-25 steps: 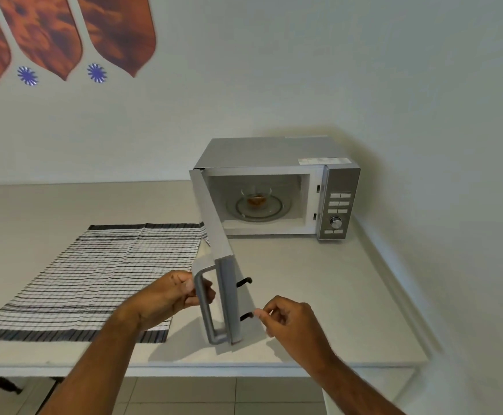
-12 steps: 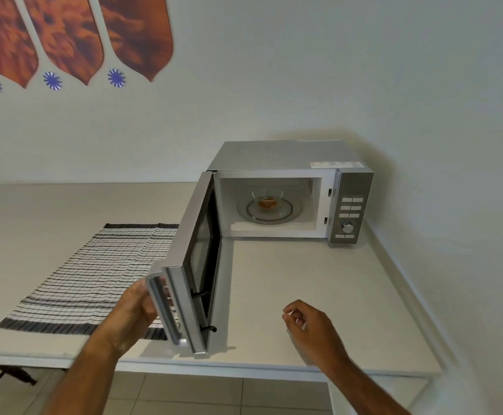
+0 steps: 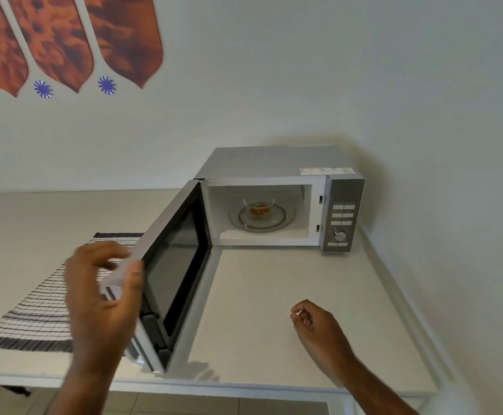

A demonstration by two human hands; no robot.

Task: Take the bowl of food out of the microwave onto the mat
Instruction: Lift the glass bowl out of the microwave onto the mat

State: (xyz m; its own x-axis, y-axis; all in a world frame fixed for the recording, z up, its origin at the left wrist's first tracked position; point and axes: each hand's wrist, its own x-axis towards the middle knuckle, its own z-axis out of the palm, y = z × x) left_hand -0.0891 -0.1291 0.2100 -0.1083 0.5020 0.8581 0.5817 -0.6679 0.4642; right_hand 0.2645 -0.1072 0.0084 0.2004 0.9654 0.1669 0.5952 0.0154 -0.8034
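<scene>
A small clear glass bowl [image 3: 258, 206] with orange-brown food sits on the glass turntable [image 3: 283, 218] inside the silver microwave [image 3: 274, 163] at the back right of the counter. Its door [image 3: 178, 250] stands wide open, swung toward me on the left. My left hand [image 3: 100, 298] grips the door's outer top corner, thumb on the inner face, fingers behind. My right hand [image 3: 319, 327] hovers over the counter in front of the microwave, loosely curled and holding nothing. The black-and-white striped mat [image 3: 34, 310] lies left of the door, partly hidden by it and by my left hand.
The pale counter [image 3: 274, 310] runs from the microwave to its front edge near me. A wall closes the right side just past the control panel [image 3: 341, 217]. Orange wall decorations [image 3: 64, 40] hang at the upper left. Tiled floor shows below the counter edge.
The door has swung from half open to wide open. My left hand moved from the handle up to the door's top corner. My right hand drew back from the door latches.
</scene>
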